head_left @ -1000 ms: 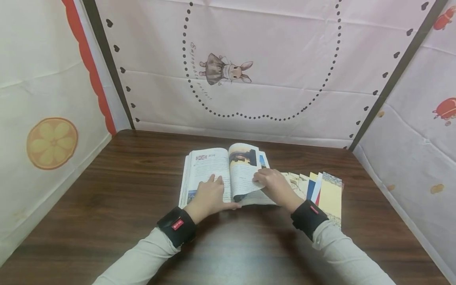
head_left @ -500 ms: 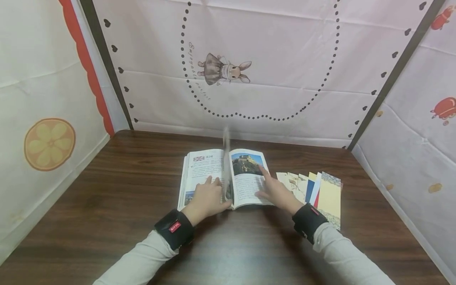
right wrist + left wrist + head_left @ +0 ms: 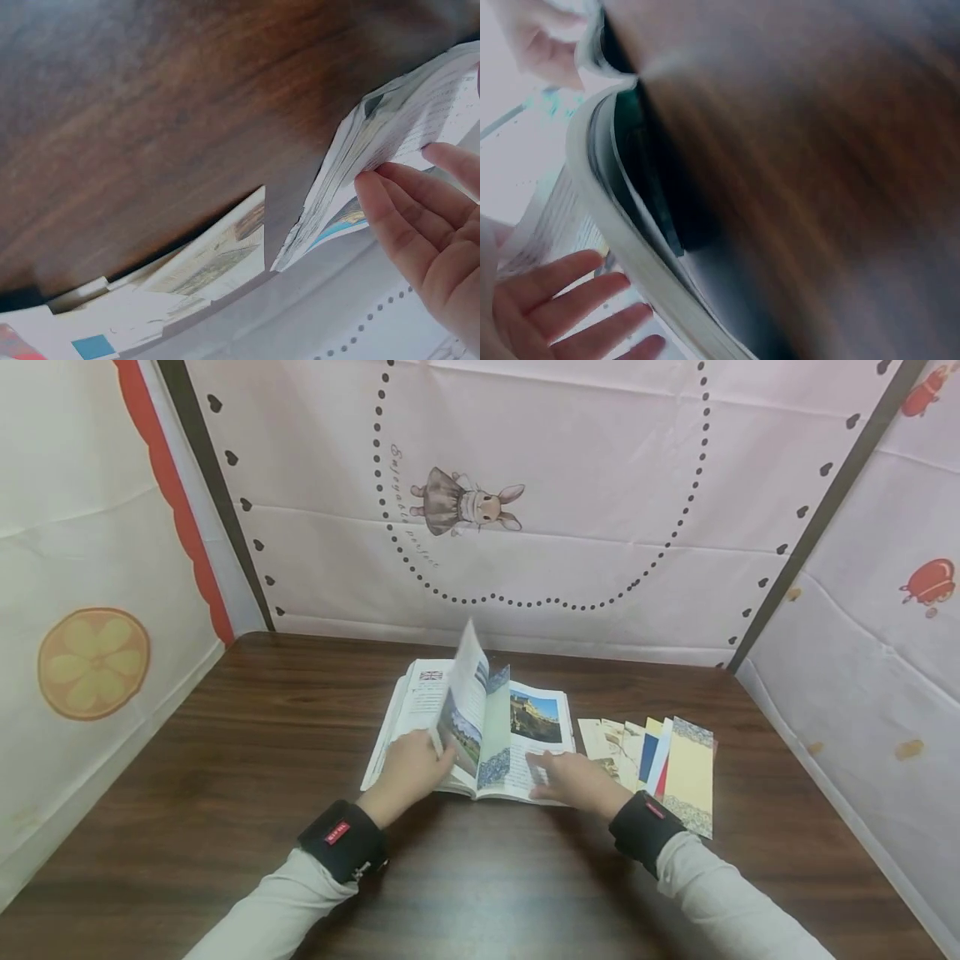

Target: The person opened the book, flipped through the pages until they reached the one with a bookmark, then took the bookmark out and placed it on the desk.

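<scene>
An open book point(image 3: 540, 768) lies on the table, with a flag printed on its left page. One page point(image 3: 468, 693) stands up from the spine, leaning left. My left hand point(image 3: 408, 772) holds that page near its lower corner, thumb over its right face; in the left wrist view the fingers point(image 3: 592, 292) extend beside the raised sheet. A pale bookmark point(image 3: 495, 727) with blue patterned ends lies along the book's inner fold. My right hand point(image 3: 573, 781) rests its fingertips on the right page, below a castle photo, fingers loosely bent in the right wrist view.
Right of the book, several bookmarks or cards point(image 3: 690, 768) lie fanned on the dark wood table point(image 3: 300, 727), cream, blue, white and red. Printed cloth walls point(image 3: 540, 635) stand behind and at both sides.
The page under the right hand was released and turned left, and the left hand now has a standing page. The bookmark has come into view in the fold. The right hand has moved lower.
</scene>
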Demonstrator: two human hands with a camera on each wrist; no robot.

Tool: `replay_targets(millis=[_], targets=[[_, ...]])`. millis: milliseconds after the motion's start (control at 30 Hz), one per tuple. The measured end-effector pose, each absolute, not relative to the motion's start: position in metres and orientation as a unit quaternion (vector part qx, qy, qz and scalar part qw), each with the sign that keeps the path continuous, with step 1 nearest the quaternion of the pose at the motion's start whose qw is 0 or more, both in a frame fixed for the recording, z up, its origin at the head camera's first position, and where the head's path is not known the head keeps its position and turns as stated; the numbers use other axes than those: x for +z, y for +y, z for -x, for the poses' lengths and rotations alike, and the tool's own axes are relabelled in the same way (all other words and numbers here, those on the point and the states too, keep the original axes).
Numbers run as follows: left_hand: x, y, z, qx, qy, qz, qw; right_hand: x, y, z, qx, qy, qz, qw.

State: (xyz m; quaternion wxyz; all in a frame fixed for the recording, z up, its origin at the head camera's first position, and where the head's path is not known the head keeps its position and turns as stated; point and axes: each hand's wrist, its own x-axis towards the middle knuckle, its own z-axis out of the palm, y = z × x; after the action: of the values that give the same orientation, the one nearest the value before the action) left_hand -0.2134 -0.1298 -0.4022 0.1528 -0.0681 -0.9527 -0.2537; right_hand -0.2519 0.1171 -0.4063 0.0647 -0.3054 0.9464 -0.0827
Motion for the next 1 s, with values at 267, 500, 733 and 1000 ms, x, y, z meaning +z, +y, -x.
replay_targets(millis=[267,500,733,1000], targets=[[-0.386,-0.156,0.215,-0.31,-0.92,0.024,0.24,-0.408,0.116,0.249,-0.053,0.946,0.314,0.054],[-0.397,-0.151,0.215,-0.079,-0.96,0.138,0.229,-0.405,0.111,0.247,-0.05,0.955,0.284,0.063],[-0.397,-0.13,0.218,-0.119,-0.946,0.302,0.024,-0.409,0.11,0.245,-0.031,0.95,0.309,0.047],[-0.4,-0.139,0.222,-0.088,-0.956,0.281,-0.004,-0.415,0.11,0.251,-0.062,0.946,0.315,0.031]])
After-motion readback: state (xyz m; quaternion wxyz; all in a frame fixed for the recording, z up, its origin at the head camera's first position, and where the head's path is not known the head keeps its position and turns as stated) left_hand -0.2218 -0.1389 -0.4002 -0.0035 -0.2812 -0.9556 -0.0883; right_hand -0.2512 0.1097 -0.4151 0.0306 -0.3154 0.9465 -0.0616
